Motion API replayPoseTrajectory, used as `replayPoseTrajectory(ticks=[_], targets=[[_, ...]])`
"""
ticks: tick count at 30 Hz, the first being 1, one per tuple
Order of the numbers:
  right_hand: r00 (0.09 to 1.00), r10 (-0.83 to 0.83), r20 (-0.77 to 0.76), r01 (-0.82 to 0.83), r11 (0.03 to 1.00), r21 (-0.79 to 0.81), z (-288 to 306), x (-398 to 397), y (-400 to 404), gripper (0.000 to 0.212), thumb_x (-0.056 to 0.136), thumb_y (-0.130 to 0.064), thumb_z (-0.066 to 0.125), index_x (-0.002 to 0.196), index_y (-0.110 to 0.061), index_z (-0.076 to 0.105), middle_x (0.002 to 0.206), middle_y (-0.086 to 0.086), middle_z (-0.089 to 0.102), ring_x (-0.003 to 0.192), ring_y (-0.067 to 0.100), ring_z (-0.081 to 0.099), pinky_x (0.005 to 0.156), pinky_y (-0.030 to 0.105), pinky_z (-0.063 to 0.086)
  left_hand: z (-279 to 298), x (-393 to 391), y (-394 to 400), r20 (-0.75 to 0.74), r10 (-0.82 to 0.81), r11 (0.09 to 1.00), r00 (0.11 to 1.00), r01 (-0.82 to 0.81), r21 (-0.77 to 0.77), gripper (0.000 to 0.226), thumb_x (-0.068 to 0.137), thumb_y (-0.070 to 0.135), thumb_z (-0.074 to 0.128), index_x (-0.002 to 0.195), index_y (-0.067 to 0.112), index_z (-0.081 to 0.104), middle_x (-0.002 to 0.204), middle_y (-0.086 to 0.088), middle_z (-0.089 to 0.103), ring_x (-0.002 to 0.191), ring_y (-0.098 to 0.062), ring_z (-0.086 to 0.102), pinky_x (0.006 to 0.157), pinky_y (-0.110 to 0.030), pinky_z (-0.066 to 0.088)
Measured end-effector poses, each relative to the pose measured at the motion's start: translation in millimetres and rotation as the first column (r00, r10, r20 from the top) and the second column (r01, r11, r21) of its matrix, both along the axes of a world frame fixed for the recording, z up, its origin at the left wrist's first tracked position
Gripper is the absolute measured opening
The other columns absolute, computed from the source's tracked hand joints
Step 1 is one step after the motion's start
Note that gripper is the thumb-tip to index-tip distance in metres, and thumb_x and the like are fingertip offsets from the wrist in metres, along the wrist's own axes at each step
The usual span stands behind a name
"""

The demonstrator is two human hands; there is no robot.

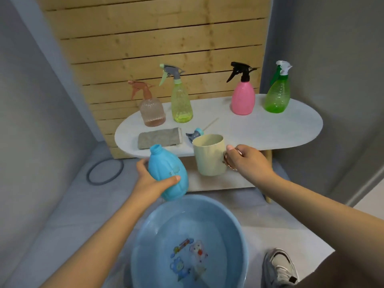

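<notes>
While the left hand (152, 181) wraps the lower body of the blue bottle (167, 173), thumb pressed across the front and fingers curled round the back, the bottle hangs tilted with its uncapped neck pointing toward eleven o'clock. It sits just past the twelve o'clock rim of the blue basin (158, 229), which stands on the floor and has a cartoon print on its bottom.

At three o'clock from the bottle, near but not touching, the cream mug (209, 156) is held almost upright in the air. The right hand (247, 161) grips its handle, fingers curled through the loop and the thumb lying on top, its tip against the mug's wall.

Behind both, at twelve o'clock, stands the white oval table (259, 129). A grey sponge (160, 138) lies near its front edge, and a blue-grey spray head (195, 135) lies just behind the mug's rim. Four spray bottles stand along the back: a clear pink one (152, 111) at ten o'clock, a yellow-green one (181, 102) just beside it, then an opaque pink one (243, 98) and a green one (277, 96) toward two o'clock. A shoe (278, 267) shows at five o'clock.
</notes>
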State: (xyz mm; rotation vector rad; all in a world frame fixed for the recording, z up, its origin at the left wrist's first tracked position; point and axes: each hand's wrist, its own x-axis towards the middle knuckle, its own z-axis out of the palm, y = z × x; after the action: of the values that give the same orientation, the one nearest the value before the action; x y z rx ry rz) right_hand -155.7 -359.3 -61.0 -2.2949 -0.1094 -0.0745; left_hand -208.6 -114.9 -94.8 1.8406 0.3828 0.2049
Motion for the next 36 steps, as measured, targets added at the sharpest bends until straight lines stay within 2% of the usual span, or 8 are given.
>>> replayPoseTrajectory(ticks=[4, 8, 10, 14, 17, 22, 27, 36], targets=[[1.000, 0.008, -0.030, -0.013, 0.988, -0.155, -31, -15, 27, 0.052, 0.092, -0.052, 0.036, 0.055, -0.017, 0.040, 0.057, -0.005, 0.048, 0.063, 0.022, 0.048, 0.051, 0.028, 0.028, -52, -22, -2, -0.056, 0.155, 0.985, 0.986, -0.159, -0.066, 0.074, 0.063, 0.016, 0.086, 0.118, 0.022, 0.036, 0.110, 0.003, 0.056, 0.093, -0.013, 0.058, 0.067, -0.025, 0.048], [0.990, 0.072, -0.125, -0.107, 0.949, -0.296, -75, -19, 45, 0.048, 0.091, -0.048, 0.038, 0.058, -0.015, 0.047, 0.067, 0.003, 0.057, 0.076, 0.029, 0.056, 0.062, 0.029, 0.040, -112, -43, -9, -0.187, 0.241, 0.950, 0.952, -0.271, -0.154, 0.073, 0.063, 0.013, 0.086, 0.123, 0.011, 0.045, 0.112, -0.009, 0.062, 0.097, -0.025, 0.062, 0.083, -0.041, 0.053], [0.982, 0.117, -0.149, -0.164, 0.920, -0.356, -96, -17, 51, 0.044, 0.092, -0.043, 0.038, 0.059, -0.015, 0.049, 0.073, 0.008, 0.060, 0.081, 0.030, 0.057, 0.066, 0.031, 0.043, -135, -50, -11, -0.231, 0.250, 0.954, 0.940, -0.280, -0.110, 0.075, 0.062, 0.015, 0.087, 0.123, 0.010, 0.045, 0.110, -0.007, 0.062, 0.093, -0.024, 0.061, 0.078, -0.037, 0.053], [0.945, 0.168, -0.282, -0.262, 0.903, -0.340, -144, -7, 63, 0.044, 0.091, -0.036, 0.043, 0.052, -0.016, 0.037, 0.057, 0.003, 0.045, 0.068, 0.027, 0.048, 0.050, 0.027, 0.030, -169, -55, -7, -0.271, 0.197, 0.979, 0.942, -0.204, 0.004, 0.074, 0.059, 0.021, 0.087, 0.118, 0.020, 0.044, 0.105, 0.000, 0.060, 0.085, -0.016, 0.059, 0.069, -0.028, 0.049], [0.916, 0.196, -0.351, -0.335, 0.854, -0.398, -180, -6, 72, 0.042, 0.093, -0.038, 0.042, 0.057, -0.016, 0.042, 0.068, 0.004, 0.052, 0.070, 0.024, 0.049, 0.058, 0.028, 0.036, -185, -53, 0, -0.274, 0.180, 0.983, 0.945, -0.165, 0.078, 0.076, 0.057, 0.018, 0.087, 0.120, 0.020, 0.045, 0.105, 0.002, 0.059, 0.082, -0.008, 0.057, 0.063, -0.021, 0.044], [0.903, 0.346, -0.256, -0.428, 0.667, -0.609, -221, -9, 92, 0.045, 0.095, -0.034, 0.037, 0.053, -0.017, 0.039, 0.055, 0.008, 0.049, 0.058, 0.022, 0.042, 0.063, 0.029, 0.030, -212, -48, 9, -0.316, 0.222, 0.972, 0.922, -0.182, 0.150, 0.093, 0.057, 0.013, 0.086, 0.136, 0.018, 0.037, 0.123, -0.009, 0.050, 0.106, -0.025, 0.053, 0.080, -0.030, 0.044], [0.778, 0.570, -0.264, -0.491, 0.288, -0.822, -239, -4, 103, 0.021, 0.092, -0.019, 0.042, 0.079, -0.024, 0.058, 0.080, -0.003, 0.063, 0.092, 0.022, 0.053, 0.097, 0.035, 0.027, -239, -48, 5, -0.314, 0.227, 0.970, 0.922, -0.186, 0.155, 0.093, 0.057, 0.010, 0.087, 0.136, 0.016, 0.039, 0.125, -0.012, 0.046, 0.108, -0.026, 0.052, 0.084, -0.033, 0.046], [0.723, 0.566, -0.395, -0.535, 0.097, -0.839, -276, 2, 96, 0.026, 0.093, -0.020, 0.042, 0.113, -0.017, 0.058, 0.111, 0.002, 0.062, 0.112, 0.023, 0.046, 0.103, 0.034, 0.022, -271, -57, -2, -0.361, 0.287, 0.957, 0.887, -0.253, 0.140, 0.096, 0.057, 0.010, 0.086, 0.139, 0.013, 0.036, 0.129, -0.014, 0.045, 0.113, -0.031, 0.050, 0.095, -0.047, 0.046]])
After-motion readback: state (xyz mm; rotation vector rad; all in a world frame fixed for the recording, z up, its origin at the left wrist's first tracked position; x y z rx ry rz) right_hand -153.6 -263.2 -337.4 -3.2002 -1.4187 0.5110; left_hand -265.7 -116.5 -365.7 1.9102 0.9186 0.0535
